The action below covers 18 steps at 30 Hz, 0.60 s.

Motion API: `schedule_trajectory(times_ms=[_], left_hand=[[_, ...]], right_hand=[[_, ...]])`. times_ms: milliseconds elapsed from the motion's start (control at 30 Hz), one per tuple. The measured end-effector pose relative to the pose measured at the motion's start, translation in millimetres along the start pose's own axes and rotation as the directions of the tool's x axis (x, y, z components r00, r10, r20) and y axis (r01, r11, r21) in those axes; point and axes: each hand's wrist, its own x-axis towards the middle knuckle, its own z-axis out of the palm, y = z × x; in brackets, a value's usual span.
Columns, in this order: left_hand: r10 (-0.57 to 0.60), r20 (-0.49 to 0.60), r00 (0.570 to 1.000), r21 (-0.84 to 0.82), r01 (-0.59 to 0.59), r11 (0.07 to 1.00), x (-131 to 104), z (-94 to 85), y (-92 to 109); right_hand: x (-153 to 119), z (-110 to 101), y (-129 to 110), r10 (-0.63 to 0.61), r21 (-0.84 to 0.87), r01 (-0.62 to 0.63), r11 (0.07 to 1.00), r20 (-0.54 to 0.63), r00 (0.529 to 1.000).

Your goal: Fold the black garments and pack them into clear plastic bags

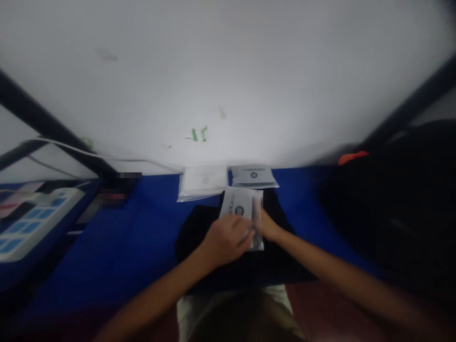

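A clear plastic packet (237, 199) with dark printing and a round logo is held up over black cloth (199, 221) on the blue table. My left hand (228, 237) is closed on the packet's lower front, its fingers bent across the plastic. My right hand (268, 224) is at the packet's right side, partly behind it, and its fingers are hidden. Beyond the cloth lie a stack of pale plastic packets (204, 181) and, to its right, a similar printed packet (254, 176).
A power strip with blue sockets (33, 221) sits at the left. White wall (249, 85) rises behind the blue table (138, 242), with a white cable (124, 159) along it. A large black mass (395, 204) and an orange object (352, 157) are at the right.
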Motion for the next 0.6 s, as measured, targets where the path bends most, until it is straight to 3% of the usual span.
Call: schedule_trajectory(times_ms=[33, 100, 167, 267, 467, 600], left_hand=[[-0.133, -0.110, 0.985, -0.052, 0.128, 0.990, 0, -2.9, -12], [-0.418, -0.197, 0.887, -0.221, 0.375, 0.900, 0, -4.8, -33], [-0.598, -0.052, 0.799, -0.446, 0.517, 0.730, 2, -3.9, -47], [-0.598, 0.234, 0.767, -0.666, 0.574, 0.476, 8, -3.3, -51], [-0.569, 0.269, 0.777, -0.752, 0.539, 0.380, 17, -2.4, -39], [-0.558, 0.368, 0.744, -0.804, 0.556, 0.211, 14, 11.6, -39]], right_hand=[[-5, 0, -3, 0.019, 0.053, -0.019, 0.998, -0.004, 1.000], [-13, 1, -10, 0.085, 0.208, -0.088, 0.974, 0.026, 0.996], [-15, 2, -15, 0.137, 0.342, -0.158, 0.926, 0.086, 0.987], [-12, 3, -18, 0.165, 0.416, -0.202, 0.887, 0.123, 0.979], [-6, 8, -15, 0.350, 0.394, -0.413, 0.821, 0.223, 0.910], [-4, 16, -18, 0.304, 0.475, -0.370, 0.799, 0.212, 0.929]])
